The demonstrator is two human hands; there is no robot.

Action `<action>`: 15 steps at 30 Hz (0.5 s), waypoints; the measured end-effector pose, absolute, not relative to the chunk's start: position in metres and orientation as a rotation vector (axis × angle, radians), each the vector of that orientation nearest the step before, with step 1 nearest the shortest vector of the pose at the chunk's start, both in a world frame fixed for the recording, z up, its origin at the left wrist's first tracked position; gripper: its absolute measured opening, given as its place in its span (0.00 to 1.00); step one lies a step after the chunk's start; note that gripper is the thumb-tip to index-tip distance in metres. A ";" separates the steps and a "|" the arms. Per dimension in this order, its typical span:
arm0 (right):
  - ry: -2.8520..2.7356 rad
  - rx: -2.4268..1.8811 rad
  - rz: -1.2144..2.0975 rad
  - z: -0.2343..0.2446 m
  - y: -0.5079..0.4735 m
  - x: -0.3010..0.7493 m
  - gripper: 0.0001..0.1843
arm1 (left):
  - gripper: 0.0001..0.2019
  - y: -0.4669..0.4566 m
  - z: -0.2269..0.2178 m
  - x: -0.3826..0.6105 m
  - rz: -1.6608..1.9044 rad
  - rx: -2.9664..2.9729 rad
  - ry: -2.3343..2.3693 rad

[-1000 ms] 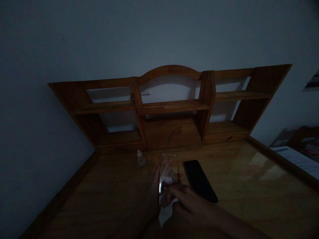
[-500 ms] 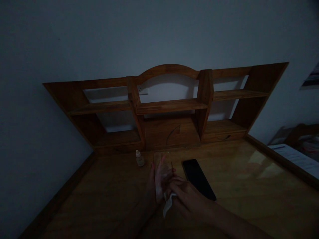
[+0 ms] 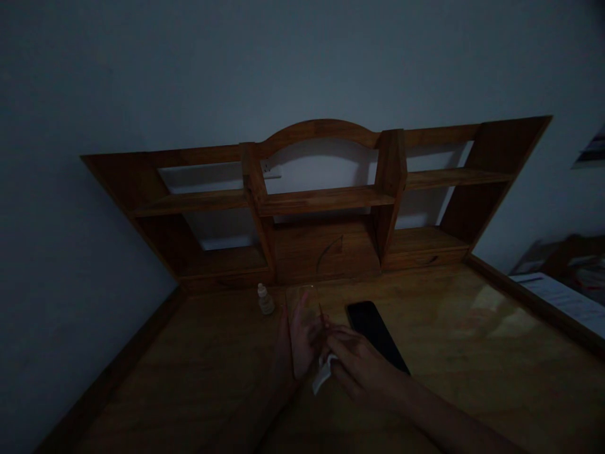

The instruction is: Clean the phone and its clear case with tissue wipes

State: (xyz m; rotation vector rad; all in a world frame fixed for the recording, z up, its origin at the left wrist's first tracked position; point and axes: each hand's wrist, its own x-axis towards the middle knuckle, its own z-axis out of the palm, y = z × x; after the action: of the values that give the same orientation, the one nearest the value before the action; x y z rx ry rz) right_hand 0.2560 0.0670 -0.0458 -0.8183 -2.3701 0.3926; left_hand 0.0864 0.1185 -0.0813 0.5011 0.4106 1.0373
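A clear, flat piece that looks like a see-through phone case (image 3: 297,297) stands over the desk. My left hand (image 3: 285,350) grips it along its left side, and some of its fingers show through the clear material. Pinched in my right hand (image 3: 357,364) is a white tissue (image 3: 323,376), pressed at the case's lower right part; its loose end hangs down. Dim light hides the fingertips there. A black phone (image 3: 377,334) lies on the desk, partly behind my right hand. Left of the case, a small dropper bottle (image 3: 265,301) stands upright.
A wooden shelf unit (image 3: 326,202) with open compartments spans the back of the wooden desk (image 3: 189,372). Raised edges border the desk on the left and right. Papers (image 3: 560,299) lie beyond the right edge. A wall socket (image 3: 271,170) shows behind the shelves.
Both hands, with the case and tissue, have shifted slightly up and the case a little left. The tissue's hanging end has swung up a bit. The phone and bottle stay in place.
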 end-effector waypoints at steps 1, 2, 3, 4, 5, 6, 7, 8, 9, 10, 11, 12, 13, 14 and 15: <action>-2.392 -0.818 0.384 -0.046 0.067 0.256 0.13 | 0.35 0.117 -0.080 0.086 1.047 0.489 0.425; -2.421 -0.807 0.376 -0.046 0.068 0.256 0.14 | 0.36 0.116 -0.078 0.087 1.051 0.475 0.439; -2.453 -0.793 0.367 -0.046 0.068 0.255 0.15 | 0.36 0.114 -0.075 0.087 1.048 0.461 0.453; -2.481 -0.775 0.357 -0.046 0.069 0.254 0.16 | 0.36 0.113 -0.072 0.088 1.042 0.447 0.466; -2.502 -0.759 0.350 -0.045 0.069 0.254 0.16 | 0.36 0.111 -0.068 0.088 1.030 0.435 0.483; -2.515 -0.747 0.347 -0.045 0.070 0.254 0.16 | 0.36 0.110 -0.066 0.089 1.017 0.427 0.503; -2.518 -0.743 0.346 -0.045 0.070 0.254 0.16 | 0.35 0.109 -0.063 0.089 1.003 0.423 0.521; -2.516 -0.743 0.347 -0.044 0.071 0.254 0.15 | 0.35 0.109 -0.062 0.090 0.998 0.420 0.534; -2.508 -0.746 0.347 -0.043 0.071 0.255 0.14 | 0.35 0.110 -0.062 0.090 1.001 0.411 0.540; -2.501 -0.746 0.346 -0.043 0.072 0.256 0.14 | 0.34 0.110 -0.062 0.089 1.012 0.402 0.536; -2.500 -0.744 0.344 -0.042 0.073 0.257 0.13 | 0.34 0.111 -0.062 0.089 1.023 0.393 0.528; -2.502 -0.735 0.338 -0.042 0.073 0.259 0.13 | 0.33 0.112 -0.063 0.089 1.031 0.391 0.521; -2.504 -0.725 0.325 -0.042 0.074 0.260 0.13 | 0.33 0.112 -0.064 0.088 1.033 0.397 0.517; -2.510 -0.715 0.308 -0.042 0.074 0.260 0.13 | 0.33 0.113 -0.065 0.088 1.029 0.407 0.521; -2.517 -0.704 0.287 -0.042 0.075 0.261 0.12 | 0.33 0.113 -0.065 0.087 1.020 0.421 0.532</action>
State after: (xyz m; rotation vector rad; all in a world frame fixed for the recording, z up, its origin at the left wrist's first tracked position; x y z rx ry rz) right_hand 0.2610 0.0749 -0.0424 -0.7043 -2.5169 0.2871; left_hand 0.0869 0.1128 -0.0654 0.4213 0.5319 1.0196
